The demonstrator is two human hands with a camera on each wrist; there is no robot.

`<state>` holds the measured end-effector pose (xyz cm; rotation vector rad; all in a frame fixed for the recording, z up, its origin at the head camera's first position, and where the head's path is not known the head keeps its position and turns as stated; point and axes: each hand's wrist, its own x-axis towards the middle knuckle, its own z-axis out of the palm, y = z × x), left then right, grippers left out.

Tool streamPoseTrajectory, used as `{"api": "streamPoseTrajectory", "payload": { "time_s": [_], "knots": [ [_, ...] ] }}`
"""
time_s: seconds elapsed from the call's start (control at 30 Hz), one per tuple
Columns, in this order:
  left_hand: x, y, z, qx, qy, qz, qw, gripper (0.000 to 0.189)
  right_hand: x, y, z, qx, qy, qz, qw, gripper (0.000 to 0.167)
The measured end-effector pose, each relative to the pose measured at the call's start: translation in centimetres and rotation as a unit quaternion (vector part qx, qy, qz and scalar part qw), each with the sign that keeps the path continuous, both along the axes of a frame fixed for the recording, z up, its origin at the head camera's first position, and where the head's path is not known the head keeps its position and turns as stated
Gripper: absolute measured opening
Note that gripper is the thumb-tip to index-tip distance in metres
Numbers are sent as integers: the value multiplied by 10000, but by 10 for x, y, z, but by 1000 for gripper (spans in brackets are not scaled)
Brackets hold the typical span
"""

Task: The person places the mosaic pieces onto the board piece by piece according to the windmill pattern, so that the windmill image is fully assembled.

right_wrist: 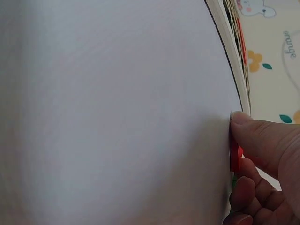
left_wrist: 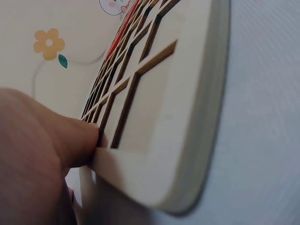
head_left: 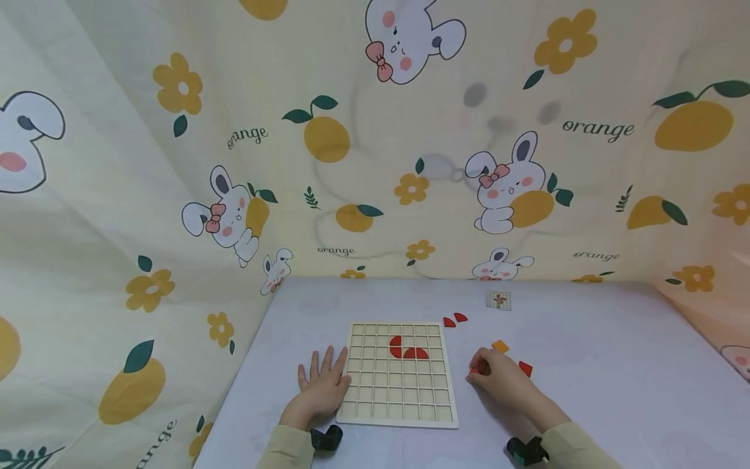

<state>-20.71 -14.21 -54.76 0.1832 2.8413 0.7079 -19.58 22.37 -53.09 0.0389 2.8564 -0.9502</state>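
Observation:
A cream grid board (head_left: 398, 424) lies on the table, with several red quarter-circle pieces (head_left: 415, 353) set in its upper cells. My left hand (head_left: 321, 391) rests at the board's left edge, fingers spread; in the left wrist view the thumb (left_wrist: 77, 140) touches the rim near a corner. To the right of the board, my right hand (head_left: 505, 379) pinches a small red piece (right_wrist: 234, 157) between thumb and finger, low at the tabletop. Fingers cover much of that piece, so its full shape is hidden.
Two red quarter-circle pieces (head_left: 449, 322) lie beyond the board's upper right corner. An orange piece (head_left: 500, 346) and a red piece (head_left: 525, 369) lie by my right hand. Farther back is a small pattern card (head_left: 499, 300). A printed curtain (head_left: 375, 156) borders the table.

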Motion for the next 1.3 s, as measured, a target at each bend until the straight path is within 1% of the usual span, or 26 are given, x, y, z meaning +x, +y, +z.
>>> {"api": "streamPoseTrajectory", "payload": {
  "time_s": [0.27, 0.5, 0.57, 0.67, 0.8, 0.9, 0.97, 1.13, 1.3],
  "knots": [
    [1, -1, -2, 33, 31, -26, 10000, 58, 2, 0, 1, -18, -96, -42, 9999, 23],
    [1, -1, -1, 4, -32, -8, 10000, 58, 3, 0, 2, 74, -155, -100, 9998, 30],
    [1, -1, -2, -1, -46, -29, 10000, 58, 3, -2, 4, 66, -117, -107, 9999, 29],
    [1, -2, -2, 35, -21, -73, 10000, 58, -1, -9, 8, 5, -17, -170, 9999, 22],
    [0, -2, -2, 40, 20, -105, 9999, 58, -11, -26, 11, -350, 9, -253, 9991, 15],
    [0, -2, -3, 1, 30, -101, 9999, 57, -18, -45, 12, -757, -10, -247, 9968, 13],
    [0, -2, -3, -10, 28, -98, 9999, 58, -20, -61, 11, -949, 86, -222, 9952, 13],
    [0, -3, -2, -11, 4, -53, 10000, 58, -19, -103, 10, -1359, 475, 49, 9896, 11],
    [0, -2, 1, 46, -59, -11, 10000, 58, -18, -135, 4, -1564, 649, 455, 9845, 10]
  ]
}}
